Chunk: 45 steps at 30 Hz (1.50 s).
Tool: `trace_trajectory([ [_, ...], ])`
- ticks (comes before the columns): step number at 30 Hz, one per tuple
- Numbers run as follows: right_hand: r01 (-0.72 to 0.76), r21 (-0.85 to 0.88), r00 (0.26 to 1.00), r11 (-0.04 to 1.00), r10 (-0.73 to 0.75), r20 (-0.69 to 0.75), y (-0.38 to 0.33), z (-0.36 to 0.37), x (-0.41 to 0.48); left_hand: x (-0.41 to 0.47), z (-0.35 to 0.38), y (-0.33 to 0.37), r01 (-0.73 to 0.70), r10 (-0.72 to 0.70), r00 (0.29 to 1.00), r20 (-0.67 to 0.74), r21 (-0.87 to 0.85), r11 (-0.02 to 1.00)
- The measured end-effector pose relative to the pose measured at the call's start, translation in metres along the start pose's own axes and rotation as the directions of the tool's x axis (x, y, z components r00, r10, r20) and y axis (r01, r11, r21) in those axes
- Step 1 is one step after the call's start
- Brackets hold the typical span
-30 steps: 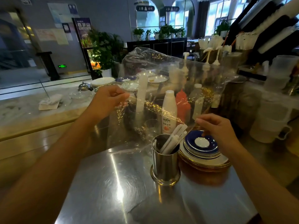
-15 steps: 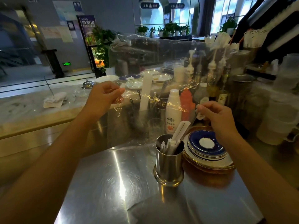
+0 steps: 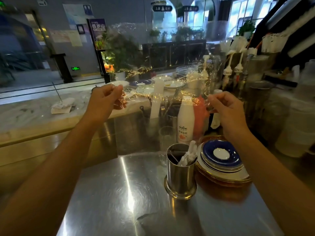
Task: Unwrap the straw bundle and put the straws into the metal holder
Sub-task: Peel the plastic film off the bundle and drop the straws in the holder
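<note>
1. I see the left hand (image 3: 105, 97) up in the air, over the far edge of the steel counter (image 3: 119, 193). Its fingers are pinched shut on one side of the clear wrap (image 3: 163, 68).
2. The right hand (image 3: 226, 108) is up too, well apart from the left one. Its fingers are pinched shut on the other side of the same wrap.
3. The wrap is pulled out flat between the two hands, like a shiny see-through sheet. I can look right through it at the bottles and plates behind.
4. I see no straws left inside the wrap, so I think the unwrapping part is done.
5. The metal holder (image 3: 180, 178) stands upright near the right edge of the counter, just beside a stack of blue plates (image 3: 221, 155).
6. The straws (image 3: 188, 155) are in the holder. They lean to the right side of it and their tops poke out over the rim.
7. I cannot tell how many straws are in there, as they are bunched up.
8. So I think the main job is nearly over. What is left is small: put the empty wrap away, and maybe push the straws so they stand neat.
</note>
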State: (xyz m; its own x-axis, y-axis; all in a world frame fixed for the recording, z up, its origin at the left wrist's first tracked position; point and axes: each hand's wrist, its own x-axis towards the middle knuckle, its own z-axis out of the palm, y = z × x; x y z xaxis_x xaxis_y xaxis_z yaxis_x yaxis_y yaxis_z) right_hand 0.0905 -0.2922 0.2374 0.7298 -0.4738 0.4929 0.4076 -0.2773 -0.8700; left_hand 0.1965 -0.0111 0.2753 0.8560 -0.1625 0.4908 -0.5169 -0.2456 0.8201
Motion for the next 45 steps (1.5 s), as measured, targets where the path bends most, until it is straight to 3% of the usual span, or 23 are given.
trace_trajectory([
  [12, 0.063, 0.072, 0.997, 0.995, -0.060, -0.040, -0.015, 0.005, 0.006, 0.000, -0.005, 0.014, -0.030, 0.028, 0.999, -0.046, -0.048, 0.998],
  [21, 0.062, 0.175, 0.992, 0.983, -0.042, -0.117, -0.029, 0.007, 0.006, -0.005, -0.006, 0.034, -0.141, 0.135, 0.986, -0.099, -0.057, 0.988],
  [33, 0.049, 0.160, 0.998, 0.986, -0.042, -0.045, -0.030, 0.017, -0.006, -0.015, -0.021, 0.020, -0.035, 0.022, 0.991, -0.131, -0.094, 0.995],
  [40, 0.061, 0.181, 0.998, 0.982, -0.062, -0.002, -0.037, 0.030, -0.009, -0.020, -0.041, 0.022, -0.061, 0.047, 0.987, -0.151, -0.084, 0.995],
  [45, -0.067, 0.065, 0.992, 0.996, 0.059, 0.115, -0.001, 0.051, -0.034, -0.048, -0.049, -0.026, 0.113, -0.118, 0.976, -0.182, -0.036, 0.993],
])
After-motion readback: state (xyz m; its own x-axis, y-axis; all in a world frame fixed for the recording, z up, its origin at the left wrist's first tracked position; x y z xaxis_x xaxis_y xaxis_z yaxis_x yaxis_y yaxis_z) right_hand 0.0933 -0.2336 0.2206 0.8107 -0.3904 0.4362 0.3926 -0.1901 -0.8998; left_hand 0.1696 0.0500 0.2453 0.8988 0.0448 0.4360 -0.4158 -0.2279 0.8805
